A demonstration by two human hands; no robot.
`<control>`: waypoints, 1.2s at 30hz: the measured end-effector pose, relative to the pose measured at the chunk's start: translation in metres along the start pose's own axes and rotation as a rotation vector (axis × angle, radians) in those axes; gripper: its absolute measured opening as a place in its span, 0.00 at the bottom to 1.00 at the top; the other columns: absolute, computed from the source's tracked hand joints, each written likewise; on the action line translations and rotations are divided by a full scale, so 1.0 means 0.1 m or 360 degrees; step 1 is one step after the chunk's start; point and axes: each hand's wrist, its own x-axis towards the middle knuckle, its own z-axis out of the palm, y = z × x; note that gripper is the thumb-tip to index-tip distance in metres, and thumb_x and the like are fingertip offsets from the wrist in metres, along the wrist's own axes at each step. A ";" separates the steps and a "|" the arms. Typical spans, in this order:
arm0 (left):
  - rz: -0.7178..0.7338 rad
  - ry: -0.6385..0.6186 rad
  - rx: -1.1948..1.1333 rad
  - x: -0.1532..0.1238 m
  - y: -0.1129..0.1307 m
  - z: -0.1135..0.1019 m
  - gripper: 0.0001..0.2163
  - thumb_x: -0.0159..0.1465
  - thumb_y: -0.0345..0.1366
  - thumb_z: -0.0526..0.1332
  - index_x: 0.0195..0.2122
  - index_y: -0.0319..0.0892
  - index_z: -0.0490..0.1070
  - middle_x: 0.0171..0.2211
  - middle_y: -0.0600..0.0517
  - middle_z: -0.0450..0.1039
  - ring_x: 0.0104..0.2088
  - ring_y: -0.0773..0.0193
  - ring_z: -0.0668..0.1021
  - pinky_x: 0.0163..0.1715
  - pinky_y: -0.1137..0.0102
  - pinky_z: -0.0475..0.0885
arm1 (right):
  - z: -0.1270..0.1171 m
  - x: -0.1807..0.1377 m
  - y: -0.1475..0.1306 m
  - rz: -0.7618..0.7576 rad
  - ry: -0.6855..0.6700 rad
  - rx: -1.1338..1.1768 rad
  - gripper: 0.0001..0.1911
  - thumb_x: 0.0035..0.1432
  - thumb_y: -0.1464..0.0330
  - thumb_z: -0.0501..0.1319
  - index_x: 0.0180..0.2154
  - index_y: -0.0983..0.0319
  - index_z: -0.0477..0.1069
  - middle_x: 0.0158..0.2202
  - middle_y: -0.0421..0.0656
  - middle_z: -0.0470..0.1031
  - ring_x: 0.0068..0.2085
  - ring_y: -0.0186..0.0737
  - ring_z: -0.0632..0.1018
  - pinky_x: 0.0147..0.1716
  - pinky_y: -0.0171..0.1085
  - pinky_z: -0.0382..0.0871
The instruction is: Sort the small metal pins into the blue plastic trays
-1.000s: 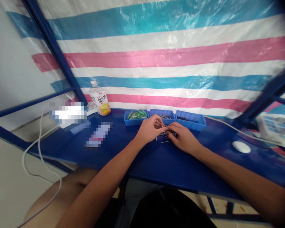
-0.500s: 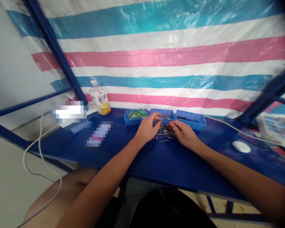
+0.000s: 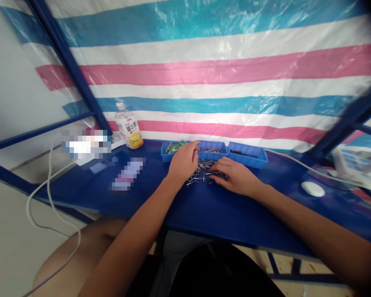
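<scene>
With left hand (image 3: 182,163) stretched over left blue tray (image 3: 167,159), fingers together; with right hand (image 3: 233,175) curled over metal pins (image 3: 205,166) heaped nearer than the middle tray (image 3: 213,156). Cannot tell if pinching any. Open to the near edge across bare table (image 3: 210,214).

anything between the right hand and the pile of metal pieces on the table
Nothing visible does: the fingers of the right hand are at the right side of the pile of metal pieces. The left hand is off to the pile's left, and the middle blue tray stands behind the pile.
</scene>
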 end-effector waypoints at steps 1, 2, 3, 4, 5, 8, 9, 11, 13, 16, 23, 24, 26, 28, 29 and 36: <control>0.0001 -0.0006 -0.0007 0.00 0.01 0.01 0.18 0.73 0.27 0.54 0.62 0.41 0.69 0.50 0.44 0.81 0.54 0.53 0.80 0.60 0.56 0.73 | 0.00 -0.02 -0.02 -0.0078 -0.0056 0.0010 0.14 0.71 0.61 0.63 0.54 0.54 0.79 0.49 0.49 0.83 0.52 0.54 0.80 0.54 0.53 0.76; -0.0001 -0.0009 -0.0014 0.00 0.01 0.01 0.17 0.72 0.27 0.55 0.61 0.41 0.69 0.50 0.45 0.81 0.54 0.53 0.80 0.60 0.56 0.73 | 0.00 -0.03 -0.02 -0.0128 -0.0090 0.0021 0.16 0.71 0.62 0.63 0.57 0.54 0.78 0.52 0.49 0.82 0.54 0.55 0.80 0.56 0.55 0.75; -0.0006 -0.0014 -0.0018 0.00 0.02 0.02 0.17 0.72 0.27 0.55 0.61 0.41 0.69 0.50 0.45 0.81 0.53 0.53 0.80 0.59 0.56 0.73 | 0.01 -0.05 -0.02 -0.0160 -0.0107 0.0033 0.18 0.70 0.63 0.63 0.59 0.54 0.77 0.54 0.50 0.82 0.57 0.55 0.79 0.59 0.57 0.75; -0.0012 -0.0019 -0.0019 0.00 0.02 0.02 0.17 0.72 0.28 0.55 0.61 0.42 0.69 0.49 0.45 0.81 0.53 0.53 0.81 0.59 0.56 0.73 | 0.03 -0.06 -0.01 -0.0180 -0.0108 0.0043 0.20 0.70 0.64 0.63 0.61 0.53 0.76 0.56 0.50 0.81 0.58 0.56 0.78 0.60 0.59 0.74; -0.0019 -0.0023 -0.0018 0.00 0.03 0.02 0.17 0.72 0.28 0.56 0.61 0.42 0.69 0.49 0.45 0.81 0.52 0.53 0.81 0.58 0.56 0.74 | 0.05 -0.06 0.01 -0.0192 -0.0099 0.0048 0.20 0.70 0.66 0.63 0.61 0.53 0.76 0.56 0.50 0.81 0.59 0.56 0.78 0.61 0.59 0.74; -0.0029 -0.0041 -0.0015 -0.01 0.02 0.03 0.17 0.72 0.28 0.56 0.60 0.42 0.70 0.49 0.46 0.81 0.52 0.53 0.81 0.58 0.56 0.74 | 0.11 -0.07 0.07 -0.0187 -0.0085 0.0009 0.19 0.70 0.70 0.61 0.59 0.52 0.78 0.51 0.48 0.83 0.57 0.55 0.79 0.56 0.56 0.77; -0.0030 -0.0048 -0.0016 -0.01 0.02 0.03 0.17 0.72 0.28 0.57 0.60 0.42 0.70 0.49 0.46 0.81 0.52 0.53 0.81 0.58 0.56 0.74 | 0.13 -0.06 0.08 -0.0176 -0.0088 -0.0030 0.18 0.70 0.71 0.60 0.58 0.52 0.79 0.48 0.48 0.84 0.54 0.54 0.79 0.53 0.54 0.78; -0.0031 -0.0056 -0.0022 -0.01 0.01 0.04 0.17 0.71 0.28 0.57 0.60 0.42 0.70 0.48 0.46 0.81 0.52 0.53 0.80 0.58 0.56 0.73 | 0.15 -0.04 0.08 -0.0154 -0.0086 -0.0114 0.16 0.71 0.70 0.59 0.55 0.54 0.80 0.45 0.49 0.83 0.50 0.53 0.80 0.50 0.53 0.79; -0.0028 -0.0059 -0.0036 -0.02 0.02 0.04 0.17 0.71 0.28 0.58 0.61 0.42 0.70 0.48 0.46 0.81 0.52 0.53 0.80 0.59 0.56 0.73 | 0.17 -0.01 0.07 -0.0138 -0.0067 -0.0155 0.14 0.72 0.70 0.58 0.53 0.56 0.80 0.43 0.50 0.83 0.47 0.54 0.79 0.48 0.53 0.78; -0.0033 -0.0069 -0.0068 -0.02 0.03 0.06 0.18 0.71 0.28 0.58 0.60 0.42 0.71 0.48 0.46 0.81 0.52 0.53 0.80 0.60 0.56 0.73 | 0.17 0.02 0.07 -0.0098 0.0003 -0.0094 0.13 0.71 0.70 0.59 0.52 0.56 0.79 0.41 0.50 0.83 0.46 0.54 0.78 0.47 0.53 0.77; -0.0048 -0.0216 -0.0216 -0.04 0.10 0.12 0.14 0.72 0.33 0.59 0.57 0.42 0.76 0.42 0.47 0.84 0.41 0.56 0.83 0.51 0.59 0.78 | 0.12 -0.03 0.10 0.0284 0.0446 0.0200 0.17 0.68 0.69 0.61 0.57 0.55 0.75 0.44 0.46 0.81 0.37 0.45 0.80 0.38 0.46 0.78; -0.0054 -0.0268 -0.0238 -0.04 0.11 0.13 0.15 0.73 0.35 0.58 0.57 0.42 0.77 0.39 0.48 0.84 0.38 0.56 0.83 0.49 0.60 0.78 | 0.11 -0.04 0.10 0.0303 0.0495 0.0211 0.15 0.68 0.69 0.61 0.54 0.55 0.76 0.44 0.46 0.80 0.36 0.44 0.80 0.37 0.46 0.77; -0.0035 -0.0363 -0.0283 -0.06 0.14 0.15 0.16 0.73 0.36 0.58 0.58 0.43 0.78 0.36 0.48 0.84 0.35 0.56 0.84 0.47 0.61 0.79 | 0.08 -0.05 0.08 0.0304 0.0550 0.0220 0.09 0.68 0.69 0.62 0.47 0.55 0.78 0.45 0.46 0.80 0.38 0.45 0.80 0.38 0.46 0.77; 0.0041 -0.0416 -0.0350 -0.07 0.18 0.16 0.17 0.73 0.35 0.57 0.59 0.42 0.79 0.43 0.46 0.85 0.42 0.54 0.85 0.50 0.61 0.79 | 0.06 -0.06 0.06 0.0291 0.0582 0.0242 0.07 0.68 0.68 0.62 0.44 0.55 0.79 0.45 0.46 0.81 0.40 0.46 0.81 0.39 0.46 0.77; 0.0079 -0.0431 -0.0394 -0.07 0.20 0.16 0.17 0.73 0.35 0.57 0.60 0.43 0.79 0.48 0.45 0.85 0.45 0.54 0.85 0.52 0.61 0.79 | 0.05 -0.06 0.05 0.0282 0.0598 0.0255 0.06 0.69 0.68 0.62 0.44 0.55 0.79 0.45 0.46 0.81 0.40 0.46 0.81 0.39 0.46 0.78; -0.0126 -0.0455 -0.0866 -0.07 0.25 0.20 0.16 0.71 0.33 0.60 0.57 0.43 0.81 0.53 0.47 0.84 0.50 0.55 0.86 0.56 0.60 0.80 | 0.05 -0.10 0.03 0.0252 0.0608 0.0259 0.08 0.70 0.66 0.63 0.48 0.54 0.79 0.44 0.47 0.80 0.39 0.46 0.80 0.39 0.47 0.77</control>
